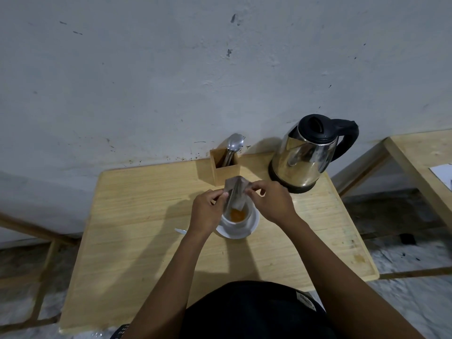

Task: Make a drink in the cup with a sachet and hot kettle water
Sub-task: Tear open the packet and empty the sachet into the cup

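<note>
Now the sachet (236,194) hangs over the cup (236,222), near the middle of the worktop (146,228). The left hand (208,214) and the right hand (271,204) pinch its top sides with their fingers (220,195). It looks thin, light and floppy, so the edges seem best to hold. Orange powder (236,214) sits in the cup. The kettle (305,155) waits at the back right corner. It is likely heavy and hot, so its black handle (347,140) is the safe part to grab.

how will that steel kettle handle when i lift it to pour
The kettle is probably heavy if full; its water level is hidden. The looped black handle should grip securely. Its wide base suggests it resists tipping.
</note>
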A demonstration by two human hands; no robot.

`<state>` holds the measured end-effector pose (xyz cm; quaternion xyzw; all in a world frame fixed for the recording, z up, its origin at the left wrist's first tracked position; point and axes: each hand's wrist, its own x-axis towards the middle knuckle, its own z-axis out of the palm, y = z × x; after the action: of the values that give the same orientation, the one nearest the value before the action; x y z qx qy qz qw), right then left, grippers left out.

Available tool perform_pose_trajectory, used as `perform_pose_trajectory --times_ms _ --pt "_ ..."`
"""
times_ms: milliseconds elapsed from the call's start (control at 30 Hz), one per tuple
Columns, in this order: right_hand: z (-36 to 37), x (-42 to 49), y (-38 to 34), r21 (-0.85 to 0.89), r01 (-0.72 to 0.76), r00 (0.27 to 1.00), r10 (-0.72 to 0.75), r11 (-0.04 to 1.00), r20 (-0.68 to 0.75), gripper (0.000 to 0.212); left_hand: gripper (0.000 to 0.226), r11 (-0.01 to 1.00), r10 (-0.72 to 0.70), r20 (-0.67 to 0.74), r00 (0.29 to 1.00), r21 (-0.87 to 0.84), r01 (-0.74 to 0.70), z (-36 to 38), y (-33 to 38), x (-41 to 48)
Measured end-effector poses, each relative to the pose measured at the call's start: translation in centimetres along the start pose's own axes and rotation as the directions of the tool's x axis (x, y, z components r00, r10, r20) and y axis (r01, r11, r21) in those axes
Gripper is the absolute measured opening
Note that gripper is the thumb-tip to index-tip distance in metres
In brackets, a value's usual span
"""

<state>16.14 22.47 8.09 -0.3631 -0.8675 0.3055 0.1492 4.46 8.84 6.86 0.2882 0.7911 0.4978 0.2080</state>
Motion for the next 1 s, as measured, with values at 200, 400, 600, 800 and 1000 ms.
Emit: perform_pose_trajectory --times_ms 200,400,600,800,1000 --pt "0.2 0.1 -0.3 -0.017 0.047 0.998 -0.048 0.999 -0.046 0.016 0.021 1.0 -0.02 -0.007 1.0 -0.016 0.02 0.0 0.5 0.1" --pt "0.3 0.1 -0.4 -0.01 0.05 0.994 -0.05 0.999 -0.101 0.014 0.021 0.999 -0.03 -0.026 0.999 -0.013 0.03 0.0 0.9 0.0" --pt "0.1 -0.2 -0.3 -0.035 0.052 0.995 -0.055 0.998 -0.087 0.015 0.022 0.999 -0.043 -0.05 0.998 -0.015 0.042 -0.3 1.0 -0.2" --pt "-0.2 -0.6 -0.4 0.04 0.002 0.999 0.0 0.999 -0.048 0.013 0.019 1.0 -0.027 -0.025 0.999 -0.011 0.027 -0.2 0.9 -0.2" --pt "0.0 -1.3 0.6 0.169 -0.03 0.999 0.032 0.985 -0.005 0.01 0.017 0.996 -0.08 0.008 0.997 -0.024 0.08 -0.9 1.0 -0.2"
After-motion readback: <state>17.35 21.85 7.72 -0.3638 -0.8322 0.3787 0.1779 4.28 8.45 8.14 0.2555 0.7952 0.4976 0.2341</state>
